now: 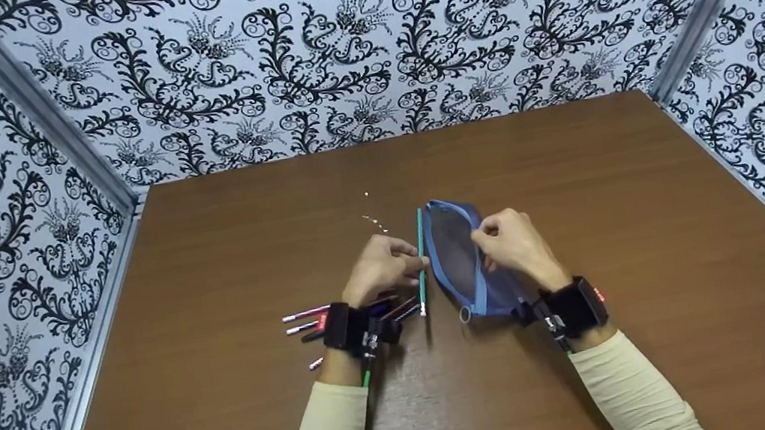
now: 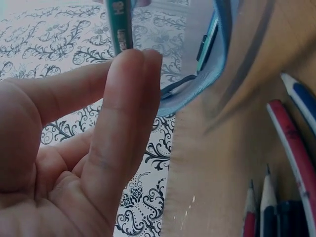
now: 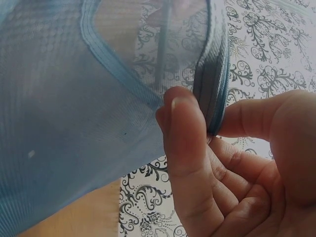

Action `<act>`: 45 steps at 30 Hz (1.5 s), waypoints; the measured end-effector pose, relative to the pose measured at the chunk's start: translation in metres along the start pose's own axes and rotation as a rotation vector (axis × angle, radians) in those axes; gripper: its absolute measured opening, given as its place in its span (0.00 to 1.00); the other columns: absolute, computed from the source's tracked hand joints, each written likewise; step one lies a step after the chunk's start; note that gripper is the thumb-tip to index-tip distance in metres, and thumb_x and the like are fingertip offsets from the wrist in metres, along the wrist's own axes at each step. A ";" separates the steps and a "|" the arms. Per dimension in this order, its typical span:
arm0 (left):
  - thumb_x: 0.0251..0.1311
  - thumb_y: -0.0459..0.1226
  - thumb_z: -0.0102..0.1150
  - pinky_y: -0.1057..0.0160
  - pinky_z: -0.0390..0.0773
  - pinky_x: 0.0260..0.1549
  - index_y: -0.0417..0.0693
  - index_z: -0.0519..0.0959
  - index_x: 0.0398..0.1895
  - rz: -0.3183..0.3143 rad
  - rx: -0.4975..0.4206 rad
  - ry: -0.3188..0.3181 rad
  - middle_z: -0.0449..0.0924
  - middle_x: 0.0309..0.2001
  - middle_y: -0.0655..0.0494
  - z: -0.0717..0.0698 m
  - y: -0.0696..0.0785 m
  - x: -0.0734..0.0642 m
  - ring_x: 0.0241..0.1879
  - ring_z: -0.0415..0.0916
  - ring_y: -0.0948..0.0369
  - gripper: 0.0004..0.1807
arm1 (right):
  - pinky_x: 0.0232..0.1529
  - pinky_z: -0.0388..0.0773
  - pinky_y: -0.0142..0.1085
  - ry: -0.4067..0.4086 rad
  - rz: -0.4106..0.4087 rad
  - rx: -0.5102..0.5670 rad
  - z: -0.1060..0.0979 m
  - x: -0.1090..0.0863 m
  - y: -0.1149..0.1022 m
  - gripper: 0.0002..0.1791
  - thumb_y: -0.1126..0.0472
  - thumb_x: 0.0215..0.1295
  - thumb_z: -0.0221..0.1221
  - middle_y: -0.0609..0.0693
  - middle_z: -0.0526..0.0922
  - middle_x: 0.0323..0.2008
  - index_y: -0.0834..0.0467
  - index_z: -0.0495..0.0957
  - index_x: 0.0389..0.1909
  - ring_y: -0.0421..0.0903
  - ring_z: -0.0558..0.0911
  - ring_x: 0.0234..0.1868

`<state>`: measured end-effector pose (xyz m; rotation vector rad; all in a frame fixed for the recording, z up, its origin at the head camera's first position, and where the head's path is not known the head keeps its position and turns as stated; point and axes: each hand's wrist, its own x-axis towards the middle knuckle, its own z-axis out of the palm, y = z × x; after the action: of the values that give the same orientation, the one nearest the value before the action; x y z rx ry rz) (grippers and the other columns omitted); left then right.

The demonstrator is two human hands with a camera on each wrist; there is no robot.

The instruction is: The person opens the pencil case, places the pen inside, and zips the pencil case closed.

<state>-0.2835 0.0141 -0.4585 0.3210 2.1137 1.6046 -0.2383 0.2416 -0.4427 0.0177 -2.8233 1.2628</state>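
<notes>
My left hand pinches a green pencil between thumb and fingers, its white eraser end pointing toward me. Lettering with "HB" shows on the pencil in the left wrist view. Just to the right, a blue see-through mesh zip pouch gapes wide, with a ring on its zipper pull. The thumb and fingertips of my right hand grip the zipped edge on its right side. Through the mesh, a thin teal and black item shows inside the pouch.
Several pencils lie on the brown table, partly hidden under my left wrist; a red one is among them. Small white bits are scattered beyond my left hand. Patterned walls enclose the table's back and sides.
</notes>
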 end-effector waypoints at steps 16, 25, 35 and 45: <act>0.58 0.32 0.68 0.53 0.86 0.38 0.34 0.83 0.38 -0.013 0.000 -0.085 0.84 0.29 0.50 0.002 0.003 0.000 0.21 0.82 0.62 0.09 | 0.16 0.80 0.34 0.011 -0.026 -0.001 0.000 0.000 0.001 0.14 0.62 0.66 0.55 0.51 0.83 0.15 0.62 0.83 0.23 0.44 0.81 0.13; 0.58 0.30 0.68 0.56 0.87 0.36 0.31 0.82 0.41 -0.023 -0.052 -0.071 0.85 0.32 0.45 0.008 -0.002 0.005 0.22 0.81 0.63 0.11 | 0.18 0.81 0.36 -0.009 0.004 -0.007 0.000 0.000 -0.001 0.14 0.60 0.67 0.56 0.49 0.83 0.15 0.65 0.85 0.29 0.46 0.82 0.15; 0.57 0.29 0.67 0.62 0.86 0.29 0.30 0.82 0.39 0.005 -0.051 -0.066 0.83 0.27 0.49 0.015 -0.007 0.009 0.20 0.80 0.63 0.09 | 0.17 0.81 0.36 -0.021 -0.011 0.002 0.004 0.001 -0.002 0.13 0.61 0.66 0.56 0.50 0.82 0.15 0.63 0.83 0.26 0.48 0.82 0.15; 0.58 0.29 0.67 0.51 0.86 0.38 0.32 0.83 0.36 0.015 -0.057 -0.047 0.81 0.29 0.51 0.021 -0.006 0.015 0.23 0.81 0.60 0.07 | 0.17 0.79 0.33 -0.013 -0.004 0.011 0.005 0.001 -0.001 0.13 0.62 0.66 0.56 0.50 0.83 0.15 0.65 0.84 0.27 0.47 0.83 0.15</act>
<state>-0.2857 0.0366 -0.4724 0.3530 2.0312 1.6455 -0.2395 0.2367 -0.4451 0.0317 -2.8263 1.2824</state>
